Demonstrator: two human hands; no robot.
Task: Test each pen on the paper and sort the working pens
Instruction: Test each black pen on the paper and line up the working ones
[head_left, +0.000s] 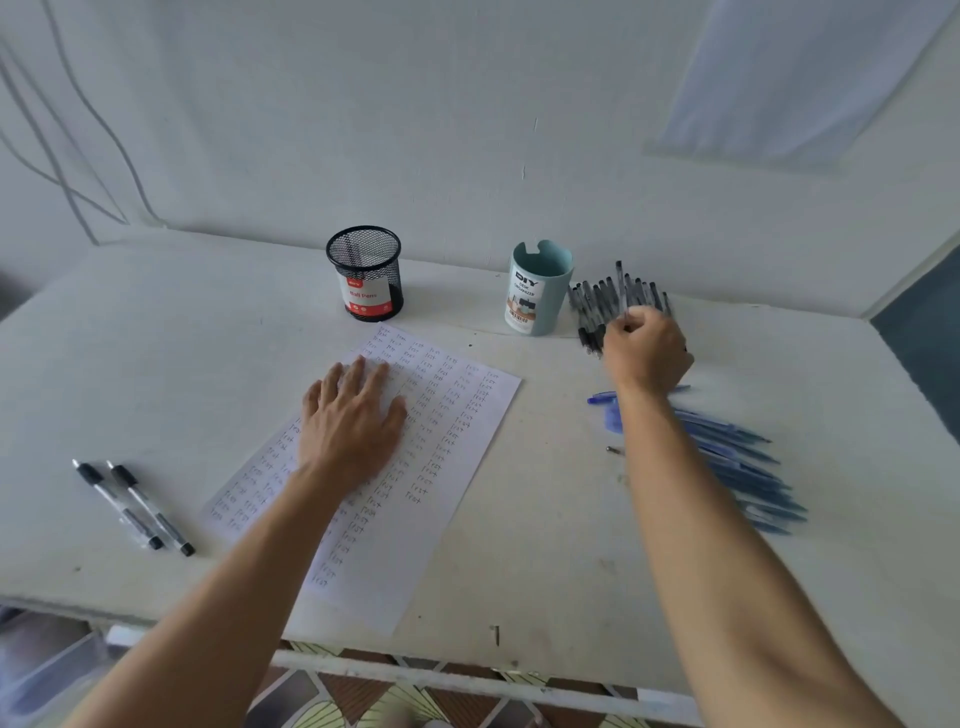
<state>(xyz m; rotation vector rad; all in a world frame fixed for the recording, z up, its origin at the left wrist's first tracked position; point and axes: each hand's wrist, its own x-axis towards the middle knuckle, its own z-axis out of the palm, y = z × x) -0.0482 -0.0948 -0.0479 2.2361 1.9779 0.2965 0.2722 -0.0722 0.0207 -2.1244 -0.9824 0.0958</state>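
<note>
Black pens (592, 304) lie heaped on the bench (519, 545) beside the teal cup (540, 291). My right hand (647, 353) pinches one pen (622, 288); best lift it straight clear of its neighbours while my left hand (353, 421), flat, pins the paper (467, 441).

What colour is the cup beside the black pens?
Pale teal with a white printed label: the cup, head view.
</note>
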